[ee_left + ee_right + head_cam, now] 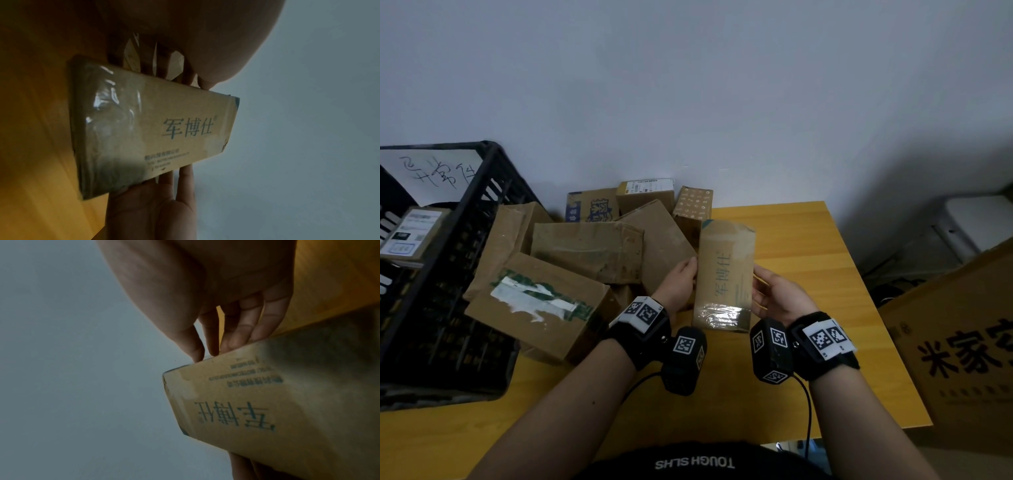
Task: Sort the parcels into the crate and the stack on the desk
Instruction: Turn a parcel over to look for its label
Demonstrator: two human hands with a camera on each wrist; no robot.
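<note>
Desk (pixel 808 240), yellow wood, is filling the middle of the head view. Black crate (pixel 448 260) is sitting at the left edge, already holding one labelled box (pixel 410 233). Heap of brown parcels (pixel 585 250) is lying just right of the crate, still unsorted. A big printed carton (pixel 962 346) is leaning in at the right edge.

Centre frame: the person is holding one slim taped parcel (pixel 726 274) upright between both hands, printed face toward the camera, low end close over the desk. Left hand (pixel 679 284) is gripping its left edge, thumb in front. Right hand (pixel 779 296) is gripping the right edge, fingers (pixel 244 331) running behind the cardboard.

Likely step: reading the parcel before choosing crate or stack. Doing it well probably means keeping both edge grips firm, turning it slowly to find a label, then passing it to one hand before reaching left, staying clear of the leaning heap.
</note>
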